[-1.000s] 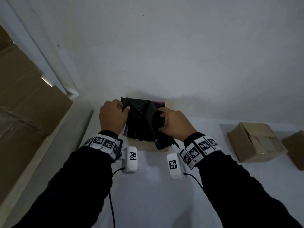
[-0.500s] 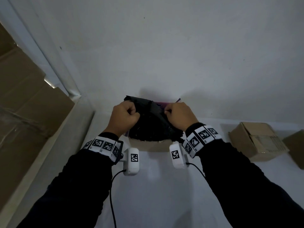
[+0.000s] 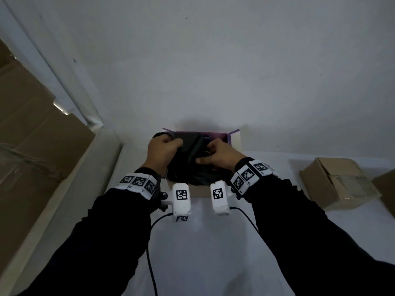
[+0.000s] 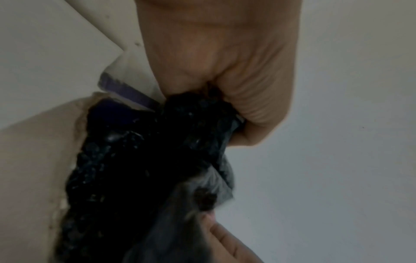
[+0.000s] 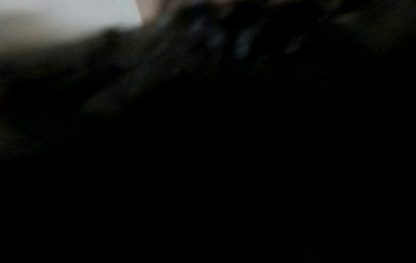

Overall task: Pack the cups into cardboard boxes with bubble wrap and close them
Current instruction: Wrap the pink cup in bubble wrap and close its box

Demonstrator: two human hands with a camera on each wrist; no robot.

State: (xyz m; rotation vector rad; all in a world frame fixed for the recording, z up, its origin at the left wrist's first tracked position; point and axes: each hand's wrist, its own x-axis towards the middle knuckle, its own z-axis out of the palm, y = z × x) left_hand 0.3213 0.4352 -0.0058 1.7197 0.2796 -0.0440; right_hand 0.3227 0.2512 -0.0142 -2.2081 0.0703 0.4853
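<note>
A wad of black bubble wrap (image 3: pixel 188 165) sits in an open cardboard box (image 3: pixel 235 138) with purple-edged flaps, at the far side of the white table against the wall. My left hand (image 3: pixel 162 149) grips the wrap's upper left part in a fist; the left wrist view shows the black bubble wrap (image 4: pixel 139 160) bunched under the curled fingers (image 4: pixel 254 99). My right hand (image 3: pixel 215 155) holds the wrap's right side, thumb lying across it. No cup shows; the wrap hides whatever is inside. The right wrist view is almost wholly dark.
A closed cardboard box (image 3: pixel 335 184) lies on the table at the right, and another box's corner (image 3: pixel 384 191) shows at the frame edge. Large cardboard sheets (image 3: pixel 32 129) lean at the left beyond the table's edge. Wrist-camera cables trail over the table.
Both hands have shifted on the wrap toward the wall and pushed it lower into the box. The box's purple flaps now show behind the wrap.
</note>
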